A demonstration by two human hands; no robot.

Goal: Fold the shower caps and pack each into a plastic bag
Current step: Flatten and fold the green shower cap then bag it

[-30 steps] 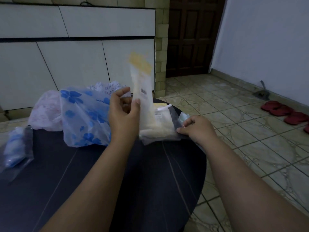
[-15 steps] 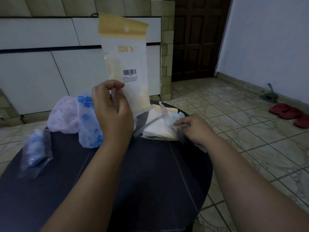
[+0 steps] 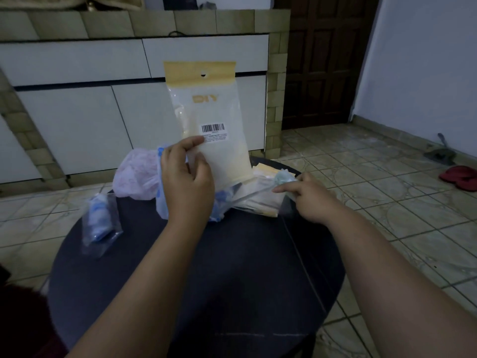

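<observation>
A: Where's the bag [image 3: 206, 120] rel. to the grip?
B: L hand [image 3: 187, 177] pinches its lower left edge; bag stands upright above the grip, long axis vertical, yellow header on top

A: R hand [image 3: 307, 197]?
B: Lower right of it, fingertips nipping film on the bag stack [image 3: 260, 202]. Blue cap [image 3: 161, 200] sits just behind L hand, so L is nearer

packed bag [image 3: 101, 223] lies left on table [image 3: 232, 280], loose caps [image 3: 134, 177] perhaps behind.
</observation>
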